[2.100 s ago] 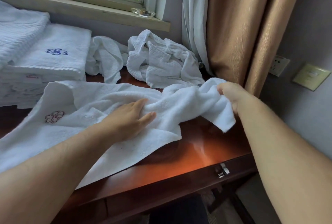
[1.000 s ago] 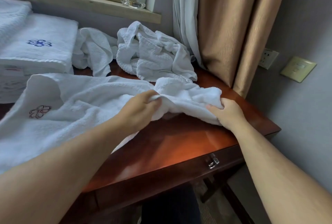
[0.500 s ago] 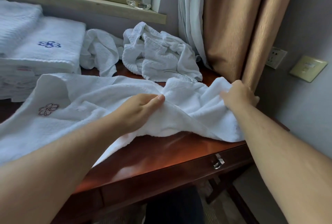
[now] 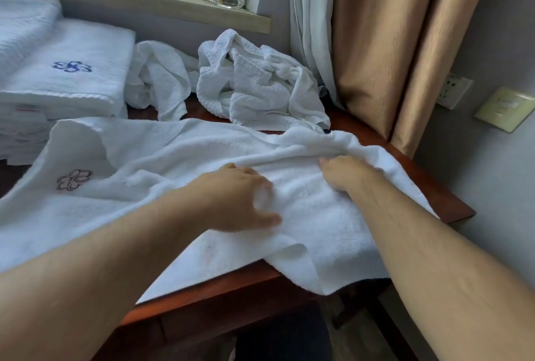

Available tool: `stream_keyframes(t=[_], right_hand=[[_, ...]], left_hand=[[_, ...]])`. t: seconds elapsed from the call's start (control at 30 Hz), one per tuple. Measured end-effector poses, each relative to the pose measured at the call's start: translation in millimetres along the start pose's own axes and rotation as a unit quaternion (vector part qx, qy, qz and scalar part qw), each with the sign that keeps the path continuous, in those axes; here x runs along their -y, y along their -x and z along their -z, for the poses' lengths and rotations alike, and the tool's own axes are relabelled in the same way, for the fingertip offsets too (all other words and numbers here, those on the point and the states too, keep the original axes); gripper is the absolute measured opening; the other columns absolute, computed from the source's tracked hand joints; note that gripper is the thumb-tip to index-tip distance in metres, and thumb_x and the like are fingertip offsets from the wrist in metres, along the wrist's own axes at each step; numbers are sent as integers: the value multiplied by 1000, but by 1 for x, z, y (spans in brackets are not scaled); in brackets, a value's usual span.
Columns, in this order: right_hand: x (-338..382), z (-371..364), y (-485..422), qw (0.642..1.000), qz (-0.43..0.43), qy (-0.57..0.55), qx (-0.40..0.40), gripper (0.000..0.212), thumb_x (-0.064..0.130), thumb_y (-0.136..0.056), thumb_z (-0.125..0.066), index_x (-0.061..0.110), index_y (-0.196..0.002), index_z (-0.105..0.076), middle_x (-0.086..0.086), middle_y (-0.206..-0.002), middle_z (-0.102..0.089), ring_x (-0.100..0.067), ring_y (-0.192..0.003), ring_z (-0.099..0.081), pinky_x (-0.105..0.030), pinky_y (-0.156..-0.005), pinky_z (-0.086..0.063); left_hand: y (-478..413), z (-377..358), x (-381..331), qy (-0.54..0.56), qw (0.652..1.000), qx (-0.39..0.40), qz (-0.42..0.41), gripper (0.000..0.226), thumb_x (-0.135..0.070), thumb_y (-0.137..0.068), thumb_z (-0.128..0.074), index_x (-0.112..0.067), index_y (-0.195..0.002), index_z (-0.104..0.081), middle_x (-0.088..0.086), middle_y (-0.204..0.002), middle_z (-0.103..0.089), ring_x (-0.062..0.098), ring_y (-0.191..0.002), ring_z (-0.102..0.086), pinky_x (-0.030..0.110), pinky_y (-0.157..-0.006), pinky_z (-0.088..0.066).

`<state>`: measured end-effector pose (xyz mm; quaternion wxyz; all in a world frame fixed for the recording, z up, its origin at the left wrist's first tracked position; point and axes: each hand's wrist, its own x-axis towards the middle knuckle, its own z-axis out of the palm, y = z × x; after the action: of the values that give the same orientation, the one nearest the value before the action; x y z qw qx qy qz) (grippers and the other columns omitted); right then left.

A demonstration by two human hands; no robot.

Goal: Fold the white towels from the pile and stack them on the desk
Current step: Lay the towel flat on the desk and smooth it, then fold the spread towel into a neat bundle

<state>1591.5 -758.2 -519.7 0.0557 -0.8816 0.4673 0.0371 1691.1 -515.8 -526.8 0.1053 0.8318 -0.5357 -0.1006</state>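
Mid-task, as I read it from my remote seat: a stack of folded towels (image 4: 66,77) sits at upper left; a crumpled pile (image 4: 260,82) waits at upper centre under the window sill; one towel (image 4: 162,158) lies spread across the desk (image 4: 451,204), unfolded, its lower edge hanging over the front. My left hand (image 4: 237,198) rests on it, fingers loosely bent, blurred; my right hand (image 4: 344,172) rests near a ridge of cloth, though whether it pinches I cannot tell.
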Motion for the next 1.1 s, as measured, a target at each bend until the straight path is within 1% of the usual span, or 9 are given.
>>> stream_keyframes(t=[0.07, 0.17, 0.27, 0.37, 0.53, 0.7, 0.9, 1.03, 1.1], right_hand=[[-5, -7, -6, 998, 57, -10, -5, 48, 31, -110, -23, 20, -156, -31, -11, -156, -39, -32, -142, -36, -50, -115, -32], [-13, -14, -7, 993, 113, -38, -21, 52, 45, -105, -26, 31, -156, -28, 4, -165, -22, -23, -152, -17, -56, -120, -18], [-12, -12, -7, 996, 72, -20, -39, 37, 33, -105, -28, 24, -134, -50, -6, -146, -48, -33, -135, -43, -58, -108, -37], [13, -2, -3, 997, 16, -39, -72, 43, 39, -103, -27, 12, -107, -60, -16, -123, -63, -37, -114, -57, -52, -100, -46], [81, -22, 23, 988, 127, -49, -78, 65, 53, -101, -24, 11, -147, -44, -12, -154, -40, -34, -140, -33, -52, -116, -25], [151, -48, 43, 979, 193, -60, -10, 77, 66, -97, -17, 21, -160, -19, -11, -169, -1, -38, -153, 4, -54, -121, -1], [156, -52, 34, 974, 221, -55, -15, 87, 77, -91, -11, 26, -162, -9, -8, -170, 5, -37, -154, 6, -53, -123, -1], [144, -50, 40, 964, 262, -45, -12, 86, 76, -91, -11, 26, -161, -15, -6, -170, 1, -35, -155, 4, -53, -124, -5], [131, -47, 44, 952, 304, -42, 3, 82, 75, -93, -15, 29, -160, -20, 1, -170, -2, -32, -155, 6, -51, -124, -6]], left_hand=[[-3, 4, 2, 6, 997, -79, -9, 61, -74, -85, -49, -50, -140, -42, -15, -144, -46, 13, -127, -45, 35, -92, -44], [-6, -4, 18, -54, 997, -63, 1, 65, -70, -94, -40, -48, -152, -23, -7, -164, -21, 19, -151, -15, 44, -119, -21], [-3, -17, 25, -31, 999, -4, 24, 69, -75, -92, -27, -47, -154, -13, -5, -169, -3, 17, -154, 1, 47, -124, -3], [5, -22, 20, 23, 994, -96, -43, 58, -68, -92, -26, -45, -146, -35, -11, -160, -29, 14, -147, -20, 38, -120, -20], [25, -12, 40, 61, 971, -228, -30, 39, -49, -96, -38, -37, -126, -60, -13, -131, -56, 14, -125, -45, 37, -104, -38], [65, -7, 81, -3, 985, -127, 115, 71, -69, -94, -12, -37, -157, -21, -7, -165, -18, 13, -153, -5, 40, -124, -11], [113, -8, 81, -47, 988, -36, 144, 77, -72, -94, -18, -37, -160, 2, -6, -169, 10, 8, -153, 14, 26, -118, 15], [107, -3, 71, -71, 984, -42, 160, 64, -66, -98, -19, -38, -155, -22, 0, -166, -17, 19, -151, -14, 36, -120, -13], [92, 6, 72, -73, 979, -99, 164, 48, -57, -102, -23, -35, -135, -50, 1, -140, -48, 22, -132, -40, 38, -101, -37]])
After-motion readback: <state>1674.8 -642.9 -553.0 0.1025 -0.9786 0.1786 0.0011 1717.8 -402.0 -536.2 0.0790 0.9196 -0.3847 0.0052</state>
